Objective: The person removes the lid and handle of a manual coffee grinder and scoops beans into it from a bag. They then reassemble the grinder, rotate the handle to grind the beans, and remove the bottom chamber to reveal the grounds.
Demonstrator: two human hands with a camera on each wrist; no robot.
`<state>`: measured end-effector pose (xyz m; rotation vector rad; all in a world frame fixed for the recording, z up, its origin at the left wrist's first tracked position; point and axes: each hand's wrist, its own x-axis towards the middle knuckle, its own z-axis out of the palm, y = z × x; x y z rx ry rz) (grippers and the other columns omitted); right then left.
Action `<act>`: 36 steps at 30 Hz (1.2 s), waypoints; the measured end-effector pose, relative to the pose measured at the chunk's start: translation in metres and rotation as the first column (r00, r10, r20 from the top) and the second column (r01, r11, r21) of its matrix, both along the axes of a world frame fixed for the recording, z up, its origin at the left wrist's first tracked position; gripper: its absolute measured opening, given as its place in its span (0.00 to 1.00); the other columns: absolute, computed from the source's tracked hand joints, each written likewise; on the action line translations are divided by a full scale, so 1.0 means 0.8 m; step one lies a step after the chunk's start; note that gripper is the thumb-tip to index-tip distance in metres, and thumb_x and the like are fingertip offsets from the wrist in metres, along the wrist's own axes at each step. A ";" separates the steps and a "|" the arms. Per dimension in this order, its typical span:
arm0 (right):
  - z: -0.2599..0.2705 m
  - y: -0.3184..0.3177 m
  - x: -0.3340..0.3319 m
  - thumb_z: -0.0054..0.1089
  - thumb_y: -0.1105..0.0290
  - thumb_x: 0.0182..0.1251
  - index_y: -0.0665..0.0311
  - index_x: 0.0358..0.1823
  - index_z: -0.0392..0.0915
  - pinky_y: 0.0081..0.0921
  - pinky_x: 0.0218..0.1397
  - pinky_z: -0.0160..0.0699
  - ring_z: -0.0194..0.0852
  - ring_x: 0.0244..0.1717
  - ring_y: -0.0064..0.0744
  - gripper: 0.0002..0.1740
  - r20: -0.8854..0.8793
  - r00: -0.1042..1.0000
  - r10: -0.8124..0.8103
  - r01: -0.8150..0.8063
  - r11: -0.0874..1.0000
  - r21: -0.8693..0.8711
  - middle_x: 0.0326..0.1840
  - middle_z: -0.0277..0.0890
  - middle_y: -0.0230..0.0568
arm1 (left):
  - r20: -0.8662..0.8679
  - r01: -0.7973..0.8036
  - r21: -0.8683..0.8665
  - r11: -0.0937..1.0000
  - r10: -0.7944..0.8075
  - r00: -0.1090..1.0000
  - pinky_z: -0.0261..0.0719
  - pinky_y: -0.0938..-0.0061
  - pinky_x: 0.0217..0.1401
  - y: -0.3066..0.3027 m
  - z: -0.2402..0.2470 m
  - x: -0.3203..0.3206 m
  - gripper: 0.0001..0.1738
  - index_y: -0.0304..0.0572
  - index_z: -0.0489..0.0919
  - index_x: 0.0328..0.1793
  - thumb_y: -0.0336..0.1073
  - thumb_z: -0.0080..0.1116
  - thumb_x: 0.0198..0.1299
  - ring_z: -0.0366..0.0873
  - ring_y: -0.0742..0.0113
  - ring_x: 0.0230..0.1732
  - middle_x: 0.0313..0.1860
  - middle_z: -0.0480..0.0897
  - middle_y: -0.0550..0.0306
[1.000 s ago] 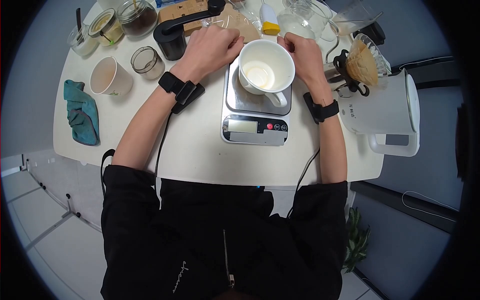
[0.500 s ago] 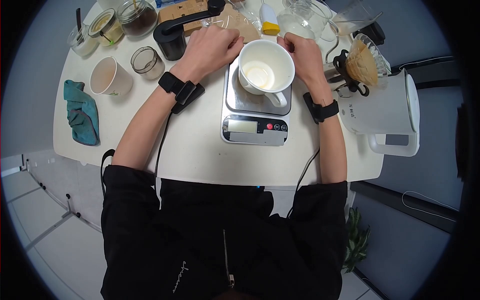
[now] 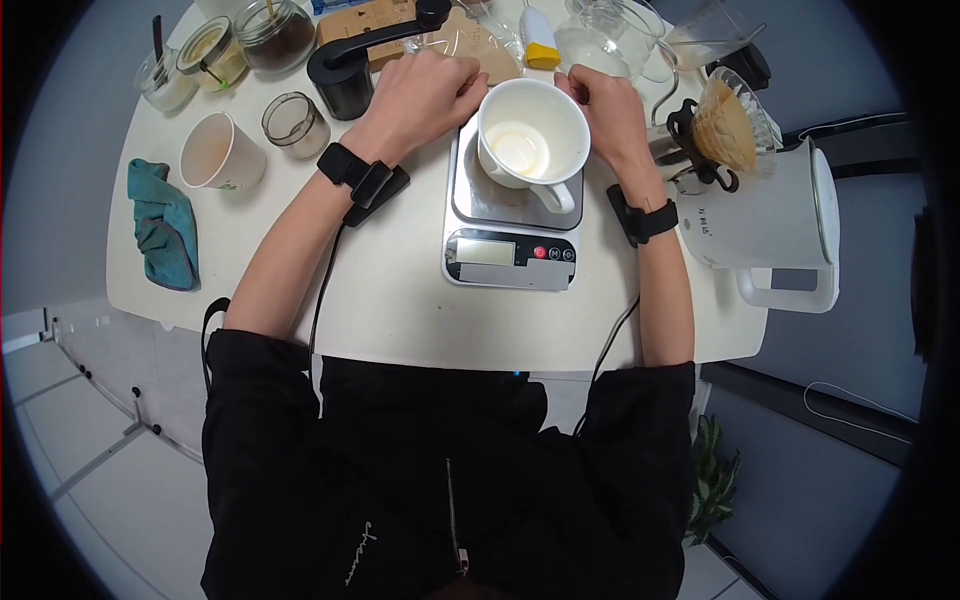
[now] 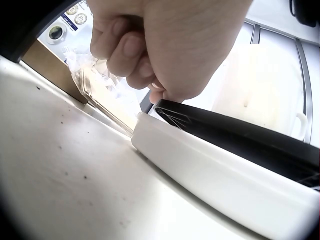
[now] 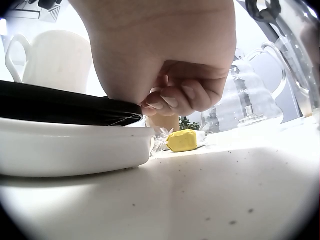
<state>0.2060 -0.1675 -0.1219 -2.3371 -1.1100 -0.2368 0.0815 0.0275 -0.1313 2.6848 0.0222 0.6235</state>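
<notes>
A white mug (image 3: 540, 135) stands on the metal plate (image 3: 505, 205) of the kitchen scale (image 3: 500, 278), its inside pale and stained at the bottom. My left hand (image 3: 425, 95) is at the scale's far left corner, and my right hand (image 3: 612, 115) is at the far right one. In the left wrist view the curled fingers of my left hand (image 4: 165, 50) pinch the end of the plate's black underside (image 4: 225, 130). Seen from the right wrist, my right hand (image 5: 165, 55) pinches the opposite end (image 5: 120, 112). Some fingertips are hidden.
Left of the scale are a grinder (image 3: 345, 85), an empty-looking jar (image 3: 295, 125), a paper cup (image 3: 222, 155) and a teal cloth (image 3: 163, 225). On the right stand a dripper with filter (image 3: 725, 130) and a white kettle (image 3: 760, 215). Bags and a glass pot (image 3: 595, 50) lie beyond.
</notes>
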 end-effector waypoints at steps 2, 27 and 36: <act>0.000 -0.001 0.000 0.58 0.59 0.63 0.66 0.23 0.78 0.38 0.26 0.74 0.76 0.20 0.50 0.18 0.003 1.000 -0.001 0.001 1.000 -0.003 0.18 0.76 0.45 | -0.018 -0.002 -0.010 1.000 0.002 1.000 0.75 0.56 0.28 0.000 0.001 0.000 0.18 0.40 0.79 0.24 0.42 0.54 0.63 0.78 0.45 0.24 0.19 0.79 0.47; 0.135 0.022 -0.076 0.51 0.64 0.76 0.69 0.46 0.79 0.23 0.46 0.75 0.81 0.42 0.27 0.14 -0.176 0.912 0.372 -0.305 0.898 0.316 0.40 0.83 0.40 | 0.138 -0.125 -0.494 0.861 0.219 0.966 0.69 0.62 0.62 0.004 0.043 -0.193 0.25 0.34 0.64 0.64 0.24 0.53 0.61 0.68 0.47 0.63 0.62 0.67 0.40; 0.158 0.181 -0.091 0.68 0.61 0.60 0.64 0.54 0.78 0.37 0.56 0.75 0.78 0.51 0.45 0.23 0.094 0.791 0.604 -0.521 0.746 -0.414 0.46 0.81 0.46 | 0.225 -0.176 -0.500 0.848 0.324 0.919 0.53 0.54 0.77 0.013 0.029 -0.186 0.37 0.34 0.55 0.70 0.30 0.61 0.57 0.49 0.33 0.77 0.72 0.53 0.29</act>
